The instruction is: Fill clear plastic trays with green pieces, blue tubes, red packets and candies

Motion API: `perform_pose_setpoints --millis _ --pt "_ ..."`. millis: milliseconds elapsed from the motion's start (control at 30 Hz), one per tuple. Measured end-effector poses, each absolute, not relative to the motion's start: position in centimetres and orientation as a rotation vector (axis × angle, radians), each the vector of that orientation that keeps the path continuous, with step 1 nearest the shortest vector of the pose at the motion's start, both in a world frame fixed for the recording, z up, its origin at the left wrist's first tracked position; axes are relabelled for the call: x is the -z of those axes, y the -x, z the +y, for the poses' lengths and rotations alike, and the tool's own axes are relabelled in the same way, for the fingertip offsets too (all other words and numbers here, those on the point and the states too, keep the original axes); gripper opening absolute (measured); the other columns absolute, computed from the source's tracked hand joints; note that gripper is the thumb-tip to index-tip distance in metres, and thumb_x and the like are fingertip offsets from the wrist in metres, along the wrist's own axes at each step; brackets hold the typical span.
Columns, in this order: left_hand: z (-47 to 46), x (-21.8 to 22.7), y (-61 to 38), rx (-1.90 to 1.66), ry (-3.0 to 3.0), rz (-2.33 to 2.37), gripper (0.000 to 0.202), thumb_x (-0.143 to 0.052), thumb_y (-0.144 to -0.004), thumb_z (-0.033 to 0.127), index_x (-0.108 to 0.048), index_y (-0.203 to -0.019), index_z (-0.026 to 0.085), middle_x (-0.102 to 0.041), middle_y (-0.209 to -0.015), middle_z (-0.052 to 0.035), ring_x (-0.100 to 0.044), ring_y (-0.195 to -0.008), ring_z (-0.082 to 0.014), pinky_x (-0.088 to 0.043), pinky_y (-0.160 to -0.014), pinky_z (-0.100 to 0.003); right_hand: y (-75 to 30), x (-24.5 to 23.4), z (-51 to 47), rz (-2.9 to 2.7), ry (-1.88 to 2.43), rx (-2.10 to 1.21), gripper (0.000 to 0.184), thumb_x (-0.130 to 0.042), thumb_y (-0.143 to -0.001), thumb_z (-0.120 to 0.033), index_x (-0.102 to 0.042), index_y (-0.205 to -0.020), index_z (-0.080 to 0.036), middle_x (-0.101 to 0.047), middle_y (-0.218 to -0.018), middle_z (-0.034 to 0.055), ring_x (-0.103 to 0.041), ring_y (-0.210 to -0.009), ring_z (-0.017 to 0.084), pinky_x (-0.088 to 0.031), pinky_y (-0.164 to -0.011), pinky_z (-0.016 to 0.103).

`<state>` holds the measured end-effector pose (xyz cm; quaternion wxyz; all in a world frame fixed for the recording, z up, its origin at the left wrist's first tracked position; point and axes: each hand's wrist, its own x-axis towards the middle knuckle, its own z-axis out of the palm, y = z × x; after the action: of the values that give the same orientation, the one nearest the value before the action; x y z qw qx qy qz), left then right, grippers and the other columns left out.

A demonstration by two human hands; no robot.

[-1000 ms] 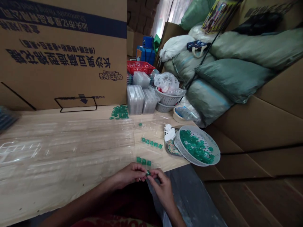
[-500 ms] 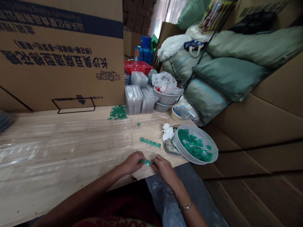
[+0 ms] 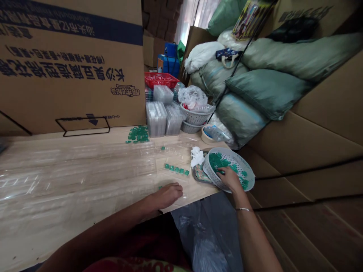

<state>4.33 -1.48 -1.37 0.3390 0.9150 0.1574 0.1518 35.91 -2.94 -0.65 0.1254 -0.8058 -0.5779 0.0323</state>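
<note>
My left hand [image 3: 168, 194] rests palm down at the table's near edge, fingers curled over a short row of small green pieces that it mostly hides. My right hand [image 3: 229, 177] reaches into a tilted white perforated basket [image 3: 246, 169] full of green pieces [image 3: 219, 160]; its fingertips are among them and what they hold is hidden. Another row of green pieces [image 3: 177, 169] lies on the clear plastic sheet [image 3: 85, 166] just beyond my left hand. A single green piece [image 3: 162, 148] lies farther back.
A big printed cardboard box [image 3: 70, 64] stands behind the table. A loose pile of green pieces [image 3: 137, 134], stacked clear trays [image 3: 161, 119], white baskets [image 3: 195, 117], a red crate [image 3: 160, 79] and a tape roll [image 3: 208, 136] fill the back right. Green sacks [image 3: 266, 90] and cardboard lie right.
My right hand has left the row of green pieces at the table edge and moved right into the white basket. My left hand stays over the row. The camera has shifted slightly.
</note>
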Motion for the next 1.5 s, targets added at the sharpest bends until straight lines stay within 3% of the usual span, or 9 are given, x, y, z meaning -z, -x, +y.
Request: perform_pose_setpoints --millis 233,400,600,767,933,1067,1233,1367,1500 --pt "-1.2 2.9 -4.1 -0.446 -2.373 0.468 0.028 -0.04 -0.086 0.015 -0.052 -0.06 0.019 -0.053 -0.072 -0.004 -0.048 -0.072 -0.0182 -0.036 -0.069 -0.028 -36.6 1.5 -1.5 -1.759 2.27 -0.17 0.01 -0.056 -0.07 -0.017 -0.066 -0.069 -0.016 -0.062 -0.076 0.0071 -0.055 -0.068 0.018 -0.036 -0.063 0.026" --pt "-1.6 2.9 -4.1 -0.514 -2.406 0.486 0.022 -0.042 -0.083 0.011 -0.052 -0.065 0.019 -0.053 -0.074 -0.0032 -0.048 -0.075 -0.0186 -0.036 -0.074 -0.029 -37.1 1.5 -2.1 -1.747 2.149 -0.252 0.016 -0.05 -0.066 -0.011 -0.064 -0.074 -0.015 -0.064 -0.078 0.0058 -0.057 -0.072 0.017 -0.039 -0.067 0.025" --pt "-1.8 2.2 -4.7 -0.318 -2.403 0.677 0.017 -0.045 -0.073 0.004 -0.049 -0.079 0.019 -0.054 -0.086 -0.0041 -0.048 -0.085 -0.02 -0.038 -0.077 -0.031 -36.9 1.4 -2.5 -1.601 2.101 -0.269 0.021 -0.049 -0.064 -0.013 -0.064 -0.078 -0.015 -0.065 -0.078 0.0049 -0.059 -0.073 0.017 -0.042 -0.069 0.026" --pt "-2.3 1.4 -4.9 -0.233 -2.462 0.779 0.018 -0.041 -0.077 0.004 -0.05 -0.078 0.019 -0.056 -0.091 -0.0067 -0.049 -0.091 -0.0212 -0.039 -0.084 -0.034 -36.3 0.9 -1.8 -1.515 2.046 -0.314 0.018 -0.054 -0.054 -0.008 -0.064 -0.065 -0.018 -0.064 -0.067 0.0017 -0.056 -0.065 0.016 -0.04 -0.064 0.026" --pt "-2.6 1.5 -4.4 -0.501 -2.277 0.872 0.021 -0.049 -0.073 0.007 -0.056 -0.089 0.019 -0.056 -0.101 -0.007 -0.048 -0.098 -0.0221 -0.039 -0.089 -0.038 -34.7 -0.9 -2.4 -1.324 1.922 -0.291 0.009 -0.055 -0.061 -0.018 -0.06 -0.069 -0.017 -0.061 -0.066 0.0042 -0.054 -0.064 0.018 -0.041 -0.064 0.031" --pt "-2.3 0.5 -5.3 -0.763 -1.628 0.871 0.02 -0.059 -0.072 0.018 -0.059 -0.092 0.018 -0.061 -0.092 -0.0055 -0.056 -0.081 -0.0169 -0.045 -0.074 -0.03 -28.5 -1.0 -4.1 -1.281 1.67 -0.563 0.022 -0.056 -0.071 -0.036 -0.061 -0.081 -0.017 -0.06 -0.069 0.0022 -0.055 -0.062 0.016 -0.044 -0.059 0.028" --pt "-2.0 -1.4 -5.6 -0.857 -0.978 0.76 0.03 -0.076 -0.058 0.029 -0.064 -0.081 0.014 -0.066 -0.075 -0.0017 -0.058 -0.068 -0.0136 -0.043 -0.064 -0.025 -19.9 -0.1 -5.6 -0.973 1.195 -1.121 0.026 -0.071 -0.063 -0.039 -0.059 -0.074 -0.019 -0.057 -0.065 -0.0022 -0.052 -0.057 0.012 -0.045 -0.057 0.025" --pt "-2.2 -1.8 -4.1 -0.823 -0.799 0.706 0.03 -0.08 -0.053 0.03 -0.066 -0.073 0.013 -0.066 -0.066 -0.0018 -0.058 -0.06 -0.0122 -0.042 -0.064 -0.026 -17.7 -0.1 -6.0 -0.98 1.176 -1.063 0.025 -0.07 -0.065 -0.039 -0.058 -0.074 -0.019 -0.058 -0.064 -0.0021 -0.053 -0.057 0.012 -0.045 -0.055 0.024" --pt "-2.4 -1.8 -3.0 -0.822 -0.796 0.708 0.028 -0.081 -0.052 0.028 -0.065 -0.068 0.013 -0.064 -0.062 0.0001 -0.054 -0.057 -0.0097 -0.04 -0.062 -0.024 -17.4 -0.7 -6.6 -1.339 1.256 -0.777 0.012 -0.059 -0.077 -0.03 -0.061 -0.083 -0.019 -0.06 -0.071 0.0008 -0.056 -0.064 0.014 -0.045 -0.058 0.024"
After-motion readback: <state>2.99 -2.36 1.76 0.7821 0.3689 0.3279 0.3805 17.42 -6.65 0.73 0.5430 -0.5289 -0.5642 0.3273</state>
